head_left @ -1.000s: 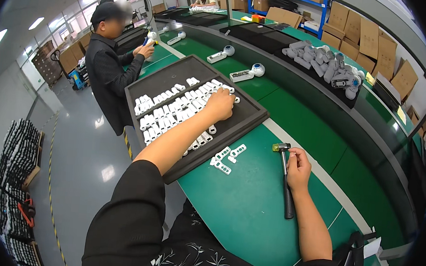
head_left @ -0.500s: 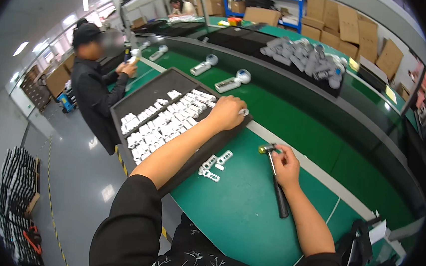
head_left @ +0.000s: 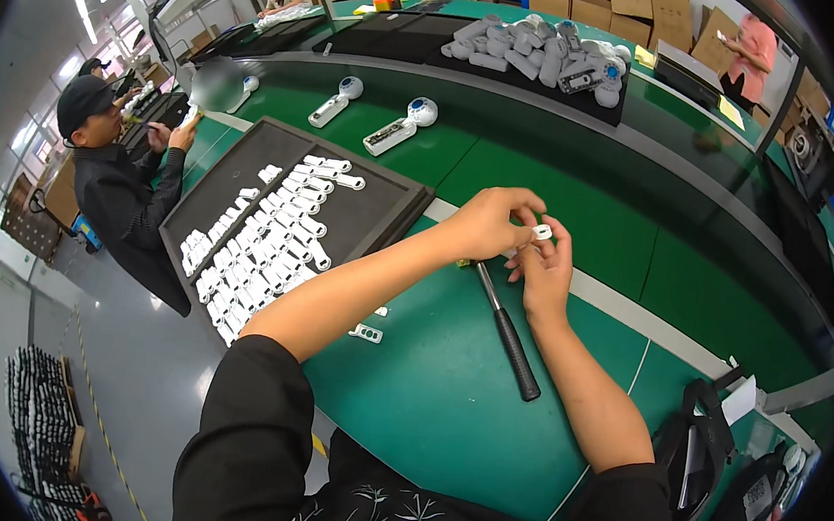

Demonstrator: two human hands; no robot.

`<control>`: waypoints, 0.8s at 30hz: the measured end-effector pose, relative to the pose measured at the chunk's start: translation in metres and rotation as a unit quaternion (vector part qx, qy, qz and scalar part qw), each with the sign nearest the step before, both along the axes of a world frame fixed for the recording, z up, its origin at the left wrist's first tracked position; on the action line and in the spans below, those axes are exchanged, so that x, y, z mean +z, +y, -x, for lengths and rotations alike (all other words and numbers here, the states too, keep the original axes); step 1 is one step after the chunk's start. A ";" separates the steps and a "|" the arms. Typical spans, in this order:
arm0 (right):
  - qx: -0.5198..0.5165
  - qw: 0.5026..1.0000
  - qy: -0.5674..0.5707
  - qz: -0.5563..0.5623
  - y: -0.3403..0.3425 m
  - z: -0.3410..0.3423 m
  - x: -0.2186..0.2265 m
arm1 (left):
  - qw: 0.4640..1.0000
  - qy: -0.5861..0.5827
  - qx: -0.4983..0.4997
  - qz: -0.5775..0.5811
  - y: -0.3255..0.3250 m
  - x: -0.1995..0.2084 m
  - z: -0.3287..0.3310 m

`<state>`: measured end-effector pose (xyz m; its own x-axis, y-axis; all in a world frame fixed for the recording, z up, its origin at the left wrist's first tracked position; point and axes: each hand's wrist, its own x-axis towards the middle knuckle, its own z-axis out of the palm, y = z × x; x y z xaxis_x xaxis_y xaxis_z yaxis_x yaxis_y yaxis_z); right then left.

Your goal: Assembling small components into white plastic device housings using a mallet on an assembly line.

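My left hand (head_left: 495, 224) and my right hand (head_left: 546, 271) meet above the green worktable, fingers closed around a small white plastic part (head_left: 542, 232) with a dark slot in its end. Most of that part is hidden by the fingers. Below the hands a hammer (head_left: 509, 341) with a black grip lies on the table; its yellowish head is partly covered by my left hand. Beside my left forearm, a small white piece with dark holes (head_left: 366, 333) rests on the table. Left of it stands a black tray (head_left: 384, 182) with rows of similar white parts.
Beyond the table runs a green conveyor (head_left: 503, 160) carrying white devices with round heads (head_left: 400, 127). A heap of grey-white housings (head_left: 541, 53) lies across it. A co-worker in black (head_left: 121, 169) stands at the left. At right is a black bag (head_left: 702, 440).
My left hand has come right from the tray with the white part to meet my right hand. My right hand has let go of the hammer. The view has shifted right.
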<state>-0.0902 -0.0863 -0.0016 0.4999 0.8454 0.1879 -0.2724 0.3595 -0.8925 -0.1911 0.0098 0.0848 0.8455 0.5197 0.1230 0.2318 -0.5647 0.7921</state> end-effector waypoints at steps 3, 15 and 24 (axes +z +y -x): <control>-0.007 1.000 0.003 0.006 0.001 -0.005 -0.001 | 0.993 -0.037 0.001 0.114 0.007 -0.010 -0.003; 0.022 1.000 -0.007 0.017 0.000 -0.003 0.002 | 0.860 0.175 0.447 -0.172 0.202 -0.047 0.032; 0.038 0.999 -0.019 0.021 -0.001 -0.002 0.005 | 0.857 0.293 0.379 -0.189 0.174 -0.054 -0.004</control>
<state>-0.0885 -0.0871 0.0035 0.4281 0.8878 0.1687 -0.2630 0.3010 -0.9166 -0.1871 0.1842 0.0308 0.2573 0.9636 0.0733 0.9409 -0.2671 0.2081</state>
